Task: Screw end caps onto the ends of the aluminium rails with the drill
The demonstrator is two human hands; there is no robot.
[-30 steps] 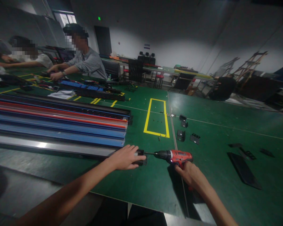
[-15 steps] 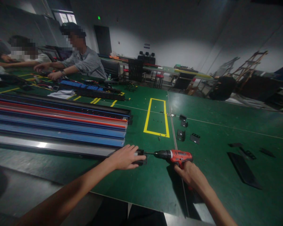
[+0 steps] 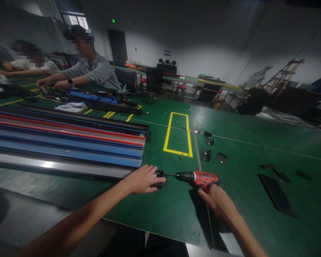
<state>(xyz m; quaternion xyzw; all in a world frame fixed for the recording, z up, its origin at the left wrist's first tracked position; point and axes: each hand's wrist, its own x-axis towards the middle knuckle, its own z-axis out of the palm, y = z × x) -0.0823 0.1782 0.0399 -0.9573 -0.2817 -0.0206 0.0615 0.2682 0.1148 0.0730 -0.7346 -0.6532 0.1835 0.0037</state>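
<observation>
Our left arm reaches in from the near left, and our left hand [image 3: 143, 179] lies palm down with the fingers spread and curled over a small black end cap [image 3: 160, 178] at the near end of a grey rail [image 3: 56, 166]. Our right arm comes in from the near right, and our right hand [image 3: 212, 198] is wrapped around the grip of a red drill [image 3: 200, 177]. The drill lies level, pointing left, and its bit [image 3: 170, 175] meets the end cap just right of our left fingertips.

The surface [image 3: 176, 210] is a wide green mat with a yellow taped rectangle [image 3: 178, 134] further off, beyond the drill. To the left lie long rails [image 3: 69, 139] side by side in blue, red and black, running off to the far left, with the grey rail nearest us. To the right of the rectangle sit a few small black brackets [image 3: 212, 151], and further right a flat black plate [image 3: 276, 194] with some other dark pieces. At the far left two people sit at the surface with their hands on it. Behind them the room is dim, with pale walls, a dark door under a green sign, stools and tables, and wooden frames at the far right.
</observation>
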